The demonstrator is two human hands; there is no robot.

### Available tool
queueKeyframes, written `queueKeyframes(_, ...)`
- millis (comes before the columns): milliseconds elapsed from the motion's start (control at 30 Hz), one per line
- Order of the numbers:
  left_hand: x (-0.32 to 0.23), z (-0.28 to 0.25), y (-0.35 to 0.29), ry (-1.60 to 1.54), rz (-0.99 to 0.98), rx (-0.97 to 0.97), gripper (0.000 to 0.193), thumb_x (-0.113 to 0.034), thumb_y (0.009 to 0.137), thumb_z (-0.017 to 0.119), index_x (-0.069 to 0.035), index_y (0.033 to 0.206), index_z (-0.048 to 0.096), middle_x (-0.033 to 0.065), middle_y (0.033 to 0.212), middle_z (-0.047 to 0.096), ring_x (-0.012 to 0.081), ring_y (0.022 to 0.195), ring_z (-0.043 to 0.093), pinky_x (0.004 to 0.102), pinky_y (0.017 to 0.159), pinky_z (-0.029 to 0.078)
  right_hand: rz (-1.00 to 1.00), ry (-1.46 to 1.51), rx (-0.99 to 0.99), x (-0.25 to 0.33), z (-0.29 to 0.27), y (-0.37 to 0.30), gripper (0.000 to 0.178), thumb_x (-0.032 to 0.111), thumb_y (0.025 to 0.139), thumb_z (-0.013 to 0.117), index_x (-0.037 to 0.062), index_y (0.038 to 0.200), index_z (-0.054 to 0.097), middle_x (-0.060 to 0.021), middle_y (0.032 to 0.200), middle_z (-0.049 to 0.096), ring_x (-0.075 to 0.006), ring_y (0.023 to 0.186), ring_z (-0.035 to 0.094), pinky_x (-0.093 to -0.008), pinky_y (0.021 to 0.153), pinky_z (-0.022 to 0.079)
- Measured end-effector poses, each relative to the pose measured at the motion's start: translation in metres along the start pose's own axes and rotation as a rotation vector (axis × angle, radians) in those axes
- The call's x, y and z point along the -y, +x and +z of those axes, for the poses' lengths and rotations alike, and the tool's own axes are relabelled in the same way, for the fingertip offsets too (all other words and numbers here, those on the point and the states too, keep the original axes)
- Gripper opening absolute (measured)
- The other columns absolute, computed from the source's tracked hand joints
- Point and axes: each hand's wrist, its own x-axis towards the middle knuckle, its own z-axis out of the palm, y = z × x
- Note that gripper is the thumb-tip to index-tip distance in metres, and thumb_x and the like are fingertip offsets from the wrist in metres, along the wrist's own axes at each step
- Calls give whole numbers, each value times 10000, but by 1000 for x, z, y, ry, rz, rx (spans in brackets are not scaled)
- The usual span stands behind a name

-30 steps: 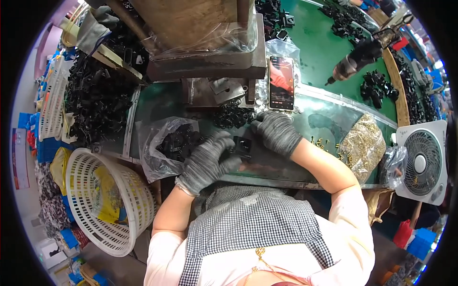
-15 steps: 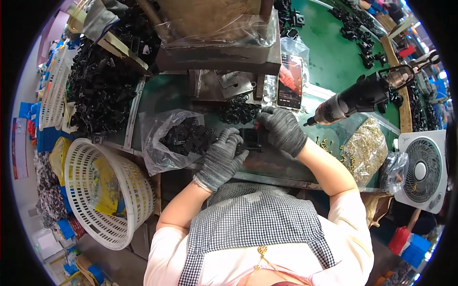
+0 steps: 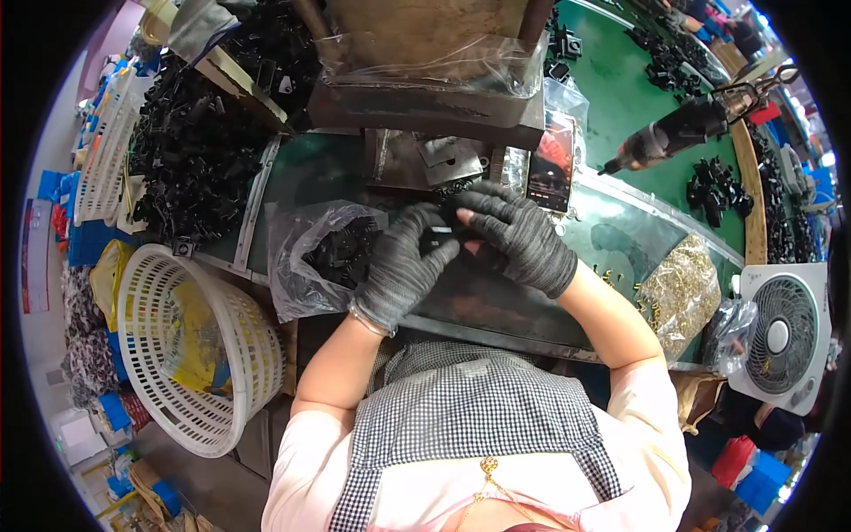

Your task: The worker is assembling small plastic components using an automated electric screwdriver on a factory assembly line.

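Note:
Both hands wear grey knitted gloves and meet above the workbench [image 3: 496, 306]. A small black plastic part [image 3: 441, 232] with a pale glint shows between them. My left hand [image 3: 403, 266] has its fingers curled round the part's left side. My right hand [image 3: 527, 239] closes on its other side, with bare fingertips poking out of the glove; its exact grip is partly hidden. Just left of my left hand is a clear plastic bag [image 3: 288, 257] of black pieces [image 3: 341, 253]. Beyond the fingers lie black rings [image 3: 454, 188], mostly covered.
A metal press [image 3: 430, 111] stands straight ahead, a lit phone [image 3: 551, 168] beside it. An electric screwdriver [image 3: 665, 137] hangs at the right. Nearer are a bag of brass screws [image 3: 683, 279] and a fan [image 3: 780, 332]. Black parts [image 3: 191, 160] heap at the left, above a white basket [image 3: 239, 355].
My hands have come together, and the black part that lay on the bench between them is now lifted and tilted. The hanging screwdriver appears higher and farther right. The view has shifted slightly.

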Motion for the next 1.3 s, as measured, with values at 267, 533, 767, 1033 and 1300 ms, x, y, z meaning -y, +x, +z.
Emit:
queueKeyframes(267,12,0,72,69,83,-208,314,-165,757,766,-21,998,625,146,925,663,250,839,660,352,760,519,333,-248,228,2,-16,35,813,252,695,772,13,1379,403,-209,1346,465,-408,1222,448,-481,1025,392)
queueKeyframes(533,25,2,92,253,88,-292,359,-250,754,784,19,940,637,186,891,673,262,838,662,367,758,510,279,-220,102,2,-56,-11,725,228,723,749,49,1349,432,-188,1312,490,-407,1149,494,-468,985,422)
queueKeyframes(767,35,8,96,277,77,-339,346,-235,762,772,10,957,628,166,917,667,274,854,649,368,785,503,773,-290,493,42,-86,-85,403,144,739,716,88,1124,611,-145,1083,606,-320,932,619,-400,787,525)
queueKeyframes(1033,16,4,79,-11,50,-181,221,-150,804,711,-31,964,617,129,935,639,272,914,615,373,825,486,994,-371,830,51,-81,-109,315,100,718,689,92,1031,657,-164,1055,607,-343,910,629,-443,792,524)
queueKeyframes(1300,-45,99,-5,693,572,464,201,-191,801,643,-63,955,630,84,988,646,316,971,597,410,853,477,925,-419,777,48,-80,-105,244,109,716,682,89,959,663,-157,996,610,-344,896,624,-449,762,519)
